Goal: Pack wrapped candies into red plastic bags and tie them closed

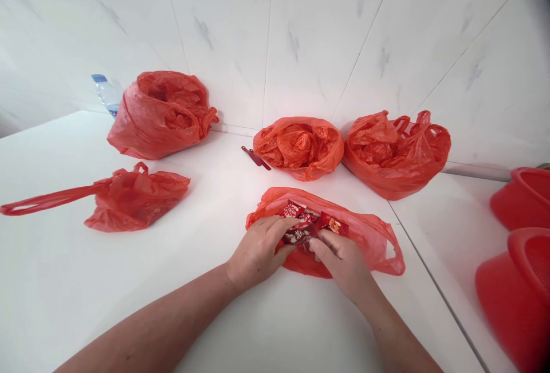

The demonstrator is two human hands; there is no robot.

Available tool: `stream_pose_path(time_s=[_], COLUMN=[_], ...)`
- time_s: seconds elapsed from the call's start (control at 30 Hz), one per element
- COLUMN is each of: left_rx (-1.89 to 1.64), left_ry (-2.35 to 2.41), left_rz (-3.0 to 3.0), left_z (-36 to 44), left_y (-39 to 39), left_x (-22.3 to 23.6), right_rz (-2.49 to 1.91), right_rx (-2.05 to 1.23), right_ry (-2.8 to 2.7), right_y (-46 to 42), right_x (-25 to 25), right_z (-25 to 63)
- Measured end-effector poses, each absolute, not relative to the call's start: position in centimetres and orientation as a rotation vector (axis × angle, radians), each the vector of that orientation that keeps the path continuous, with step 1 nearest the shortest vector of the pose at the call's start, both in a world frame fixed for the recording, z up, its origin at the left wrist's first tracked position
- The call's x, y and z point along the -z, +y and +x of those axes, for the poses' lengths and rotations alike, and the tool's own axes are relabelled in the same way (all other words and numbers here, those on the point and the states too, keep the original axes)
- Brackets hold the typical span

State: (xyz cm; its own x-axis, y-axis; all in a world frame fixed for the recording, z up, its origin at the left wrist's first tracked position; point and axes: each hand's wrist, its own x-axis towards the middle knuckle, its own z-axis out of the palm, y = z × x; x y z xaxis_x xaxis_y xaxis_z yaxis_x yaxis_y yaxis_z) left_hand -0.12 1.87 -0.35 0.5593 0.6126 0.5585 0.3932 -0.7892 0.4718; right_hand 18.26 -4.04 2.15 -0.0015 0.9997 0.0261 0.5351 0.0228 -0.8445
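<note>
Several small wrapped sweets (304, 221), in red and dark-red wrappers with white print, lie in the open mouth of a thin red plastic bag (356, 227) on the white table. My left hand (263, 247) is closed at their left side, its fingers over the wrappers and its thumb beneath. From the right, my right hand (341, 258) reaches into the same bag with fingers curled and thumb pressed in near a dark-red wrapper. Its fingertips are partly hidden, so what it pinches is unclear. A red and gold wrapped sweet (334, 224) shows just above its knuckles.
Along the tiled wall stand full red bags at left (161, 118), middle (301, 146) and right (395, 155). Small dark-red strips (256, 158) lie by the middle one. A smaller red bag (137, 198) lies left, a plastic bottle (107, 95) behind. Red basins (511, 287) stand right.
</note>
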Motion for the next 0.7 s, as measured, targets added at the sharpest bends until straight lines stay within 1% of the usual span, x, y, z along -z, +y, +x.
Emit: stream_pose_path(time_s=[0.17,0.33,0.47,0.57,0.7], left_rx=[-1.142,-1.196,-1.175,-1.118,-1.096], left_ry=[1.001,1.044,1.017,1.004,0.973], left_rz=[2.393,2.366,2.389,2.437,2.467], left_z=[-0.4,-0.5,-0.5,-0.3,-0.1], left_y=[2.3,2.4,2.5,2.5,2.2], left_x=[0.3,0.1,0.0,0.0,0.2], right_rz=[-1.661,-1.624,-1.555,-1.594,-1.748], right_rx=[-0.740,-0.535,-0.544,-0.525,-0.386], right_ry=[-1.778,-2.132,-2.325,-2.191,-1.758], right_y=[-4.2,-4.7,-5.1,-5.0,-4.6], right_x=[-2.5,-2.6,-2.9,-2.9,-2.6], right_z=[18.3,16.7,16.0,16.3,17.7])
